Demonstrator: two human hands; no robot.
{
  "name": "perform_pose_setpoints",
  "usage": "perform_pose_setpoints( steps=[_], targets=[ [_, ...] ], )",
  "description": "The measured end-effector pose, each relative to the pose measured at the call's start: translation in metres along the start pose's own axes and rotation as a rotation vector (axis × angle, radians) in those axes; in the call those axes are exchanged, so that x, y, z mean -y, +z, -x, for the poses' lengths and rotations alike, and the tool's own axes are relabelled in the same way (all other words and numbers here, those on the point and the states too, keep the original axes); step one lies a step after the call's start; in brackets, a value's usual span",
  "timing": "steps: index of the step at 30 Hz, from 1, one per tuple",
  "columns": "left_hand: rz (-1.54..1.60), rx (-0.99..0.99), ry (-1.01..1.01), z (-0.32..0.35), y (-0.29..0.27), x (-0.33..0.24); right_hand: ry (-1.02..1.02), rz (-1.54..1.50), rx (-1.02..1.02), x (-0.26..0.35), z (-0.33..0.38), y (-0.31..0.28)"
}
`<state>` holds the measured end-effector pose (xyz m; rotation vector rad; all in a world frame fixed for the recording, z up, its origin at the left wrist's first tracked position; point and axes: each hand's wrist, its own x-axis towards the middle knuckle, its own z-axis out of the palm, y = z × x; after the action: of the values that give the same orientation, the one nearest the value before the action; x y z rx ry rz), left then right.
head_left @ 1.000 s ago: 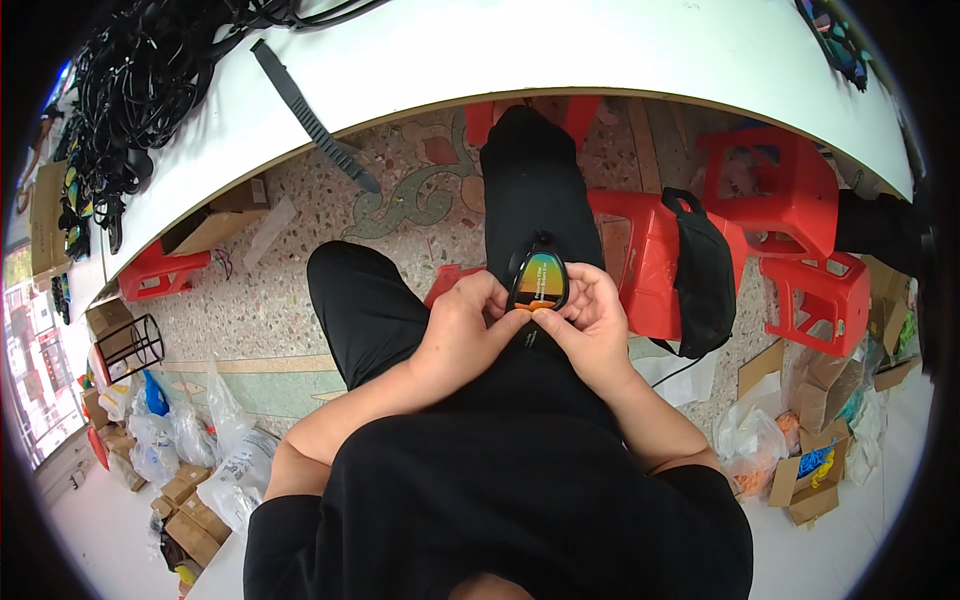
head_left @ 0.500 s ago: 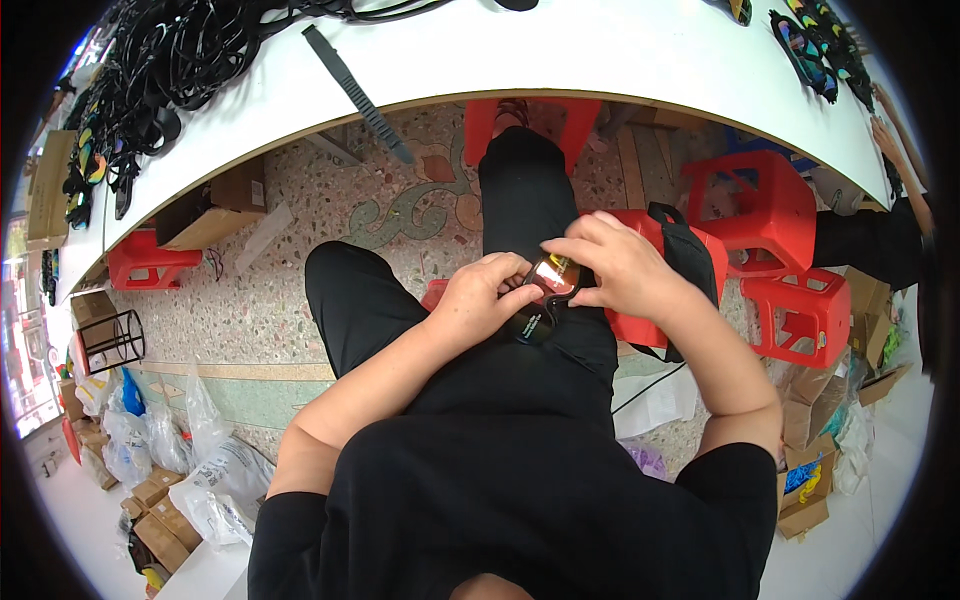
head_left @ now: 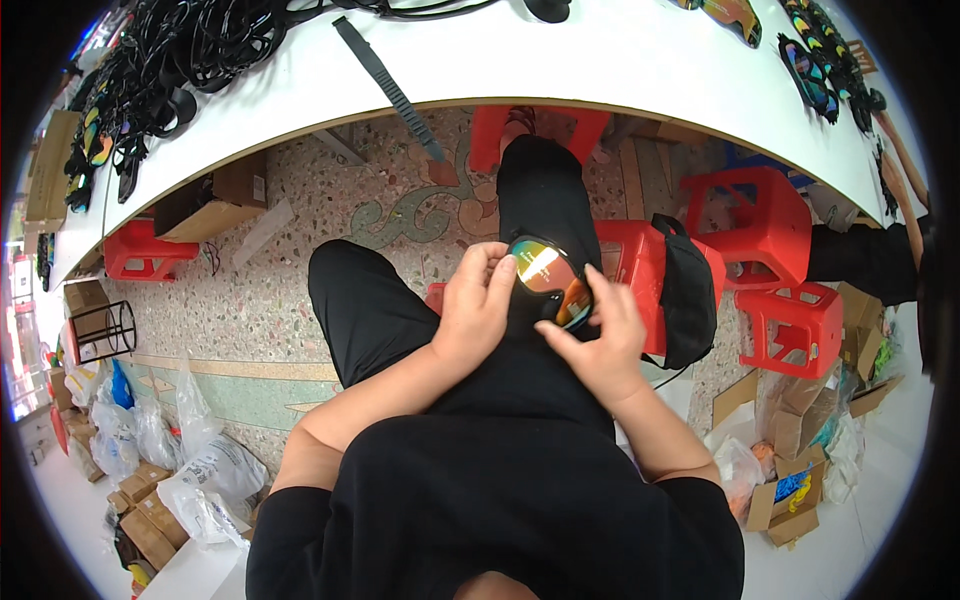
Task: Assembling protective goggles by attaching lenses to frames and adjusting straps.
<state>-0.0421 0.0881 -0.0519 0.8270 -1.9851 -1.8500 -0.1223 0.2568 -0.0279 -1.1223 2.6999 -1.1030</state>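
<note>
A pair of goggles (head_left: pixel 545 278) with one wide mirrored lens, gold to orange and green, lies over my black-trousered thigh, lens side up. My left hand (head_left: pixel 480 298) pinches its left end, thumb on the rim and fingers curled behind. My right hand (head_left: pixel 607 335) spans the right end, with the thumb by the lower edge near the nose gap and the fingers, slightly smeared by motion, at the upper right rim. A black ribbed strap (head_left: pixel 385 80) hangs over the table's edge in front of me.
On the white table (head_left: pixel 610 60) lie a heap of black straps (head_left: pixel 215 50) and more mirrored goggles (head_left: pixel 808 78). Red stools (head_left: pixel 750 215) stand to the right, one bearing a black bag (head_left: pixel 688 295). Plastic bags (head_left: pixel 215 480) and cartons (head_left: pixel 150 525) sit at lower left.
The goggles have turned so that the lens faces up and shows more fully. My right hand has shifted down from above the lens to its right end, while the left stays on the left end.
</note>
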Motion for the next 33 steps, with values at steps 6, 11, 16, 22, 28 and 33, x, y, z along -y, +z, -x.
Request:
perform_pose_setpoints(
  steps=[6,11,16,22,28,33],
  targets=[
    [-0.277,0.018,0.312,-0.014,0.009,0.001,0.043,-0.026,0.057,0.006,0.008,0.008],
    [-0.372,0.142,0.422,-0.017,0.009,-0.009,0.052,-0.391,0.064,-0.013,-0.027,-0.002],
    [-0.273,0.223,0.362,-0.023,0.004,-0.012,0.547,-0.812,0.386,-0.035,-0.055,-0.012],
    [0.256,0.5,-0.498,-0.056,0.001,-0.031,0.839,-1.229,0.738,-0.062,-0.085,-0.024],
    [0.582,0.701,-0.789,-0.067,0.012,-0.034,0.865,-1.323,1.062,-0.076,-0.101,-0.026],
    [0.53,0.842,-0.865,-0.077,0.017,-0.036,0.863,-1.344,1.201,-0.085,-0.109,-0.019]
  ],
)
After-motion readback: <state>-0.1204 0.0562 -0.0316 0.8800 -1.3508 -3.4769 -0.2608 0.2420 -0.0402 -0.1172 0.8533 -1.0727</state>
